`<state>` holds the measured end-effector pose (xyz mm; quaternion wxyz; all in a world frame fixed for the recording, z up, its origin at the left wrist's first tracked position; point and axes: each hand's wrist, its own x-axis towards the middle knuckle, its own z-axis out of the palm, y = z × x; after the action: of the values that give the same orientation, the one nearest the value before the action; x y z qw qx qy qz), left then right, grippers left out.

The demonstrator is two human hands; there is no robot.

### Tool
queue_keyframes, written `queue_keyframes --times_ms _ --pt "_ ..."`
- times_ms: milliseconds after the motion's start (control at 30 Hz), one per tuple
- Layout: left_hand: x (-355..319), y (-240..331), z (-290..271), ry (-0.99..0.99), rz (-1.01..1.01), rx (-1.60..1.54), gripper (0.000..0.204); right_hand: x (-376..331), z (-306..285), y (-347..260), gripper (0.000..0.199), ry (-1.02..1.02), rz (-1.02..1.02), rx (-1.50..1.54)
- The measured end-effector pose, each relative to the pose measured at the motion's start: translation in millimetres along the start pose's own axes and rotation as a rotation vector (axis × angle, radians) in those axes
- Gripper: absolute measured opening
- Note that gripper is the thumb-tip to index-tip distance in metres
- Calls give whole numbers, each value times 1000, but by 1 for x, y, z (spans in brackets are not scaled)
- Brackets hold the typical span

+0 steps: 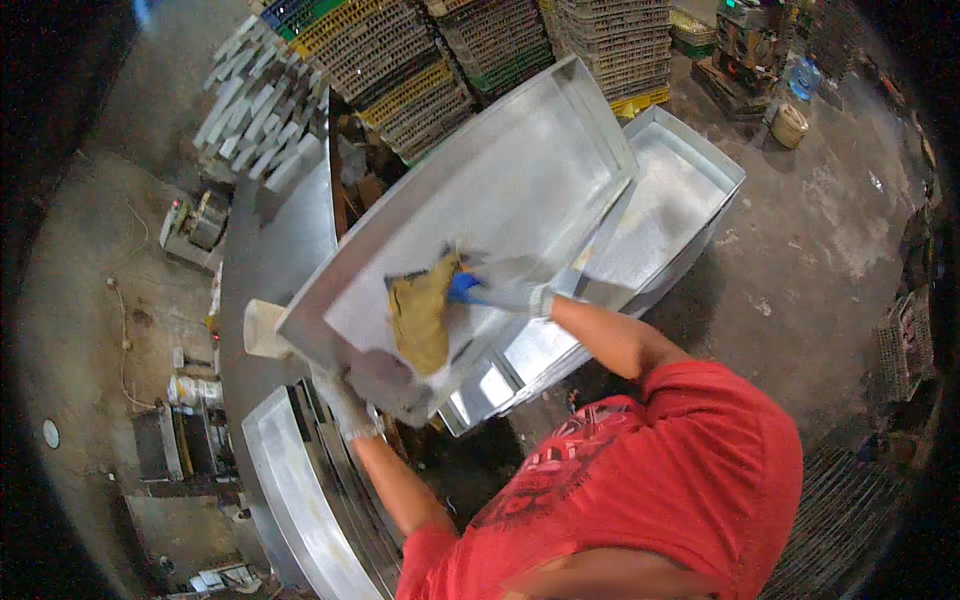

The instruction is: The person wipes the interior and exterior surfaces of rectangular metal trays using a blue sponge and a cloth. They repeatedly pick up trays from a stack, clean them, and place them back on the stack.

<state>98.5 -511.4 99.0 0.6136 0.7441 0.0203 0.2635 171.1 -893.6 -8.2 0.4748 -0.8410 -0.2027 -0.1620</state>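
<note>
Head view:

1. Left gloved hand (345, 402): gripping the near-left edge of the rectangular metal tray (500, 190).
2. Right gloved hand (505, 290): blurred, at the tan cloth (422, 315) on the tray's inner face; finger closure cannot be told.
3. Tray position: between worktable (285, 225), left, and stacked trays (672, 190), right.

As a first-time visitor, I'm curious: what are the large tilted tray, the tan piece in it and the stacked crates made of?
Large tray: probably metal, satin silver with soft reflections. Tan piece: perhaps cloth, dull, irregularly outlined; texture unclear. Stacked crates: likely plastic, matte, with slatted, coloured sides.
</note>
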Motion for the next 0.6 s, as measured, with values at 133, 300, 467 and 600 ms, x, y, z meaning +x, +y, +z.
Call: queue_keyframes --times_ms 133,300,467,600 --pt "-20 20 -18 -12 -31 -129 63 -45 -144 149 42 291 502 -202" --pt "-19 42 -3 109 -57 174 50 -68 -227 192 48 377 740 -1023" --pt "-25 57 67 5 -19 -196 75 -68 -48 23 75 -189 521 -492" --pt "-38 71 87 8 -3 38 78 -50 -7 -26 72 -32 464 -228"
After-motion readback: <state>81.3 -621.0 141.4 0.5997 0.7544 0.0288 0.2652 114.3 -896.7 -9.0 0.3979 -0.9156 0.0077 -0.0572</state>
